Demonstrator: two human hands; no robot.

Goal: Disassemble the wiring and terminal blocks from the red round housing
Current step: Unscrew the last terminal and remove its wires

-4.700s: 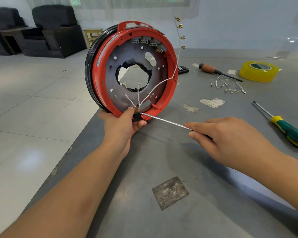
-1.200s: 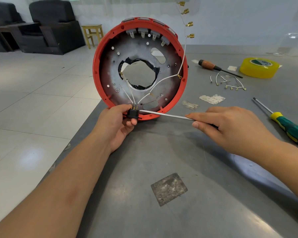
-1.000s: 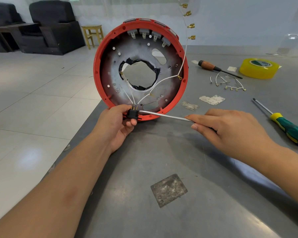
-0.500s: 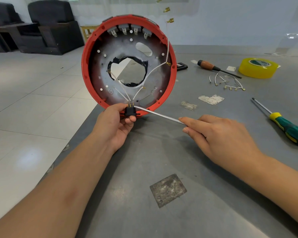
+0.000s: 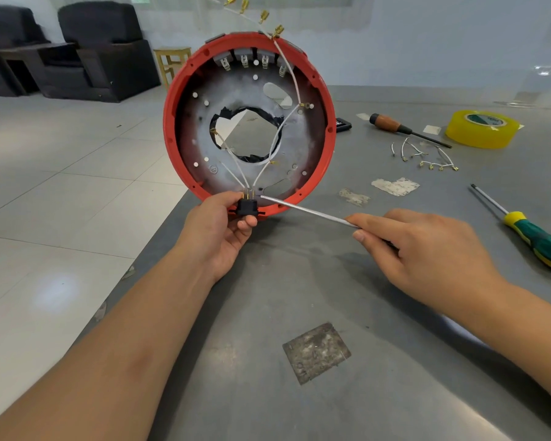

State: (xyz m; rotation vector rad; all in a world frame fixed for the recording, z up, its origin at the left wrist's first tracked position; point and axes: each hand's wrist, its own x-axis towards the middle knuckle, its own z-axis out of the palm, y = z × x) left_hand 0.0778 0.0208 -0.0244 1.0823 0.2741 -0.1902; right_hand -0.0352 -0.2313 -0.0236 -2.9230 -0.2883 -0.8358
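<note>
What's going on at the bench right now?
A person is stripping the wiring out of a red housing stood on edge on the table. The left hand pinches a black terminal block at the housing's bottom rim, with white wires running up from it. The right hand holds a screwdriver whose tip sits beside the block's brass pins. Loose wires, two other screwdrivers and tape lie to the right.
</note>
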